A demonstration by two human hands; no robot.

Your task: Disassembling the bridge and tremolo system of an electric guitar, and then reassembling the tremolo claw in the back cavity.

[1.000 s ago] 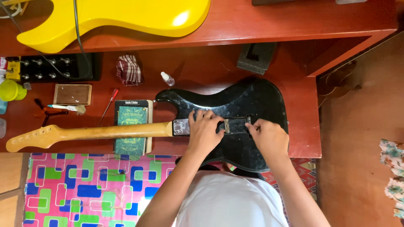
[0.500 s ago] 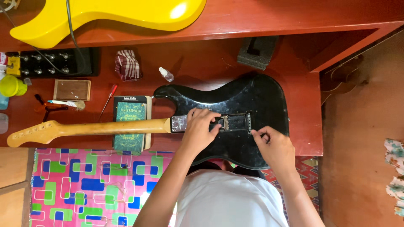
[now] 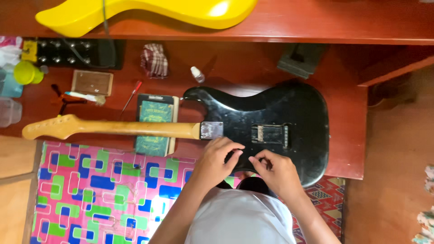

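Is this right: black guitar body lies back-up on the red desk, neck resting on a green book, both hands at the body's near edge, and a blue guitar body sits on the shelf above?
One error: the guitar body on the shelf is yellow, not blue, as the head view shows. The rest holds: the black guitar body lies back-up on the red desk, its neck rests on the green book, left hand and right hand at its near edge.

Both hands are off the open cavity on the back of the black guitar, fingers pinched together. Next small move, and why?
Probably bring the hands back over the cavity. The left hand and right hand meet at the near edge of the black guitar body, fingertips together as if on something small, too small to tell. The cavity lies uncovered just beyond.
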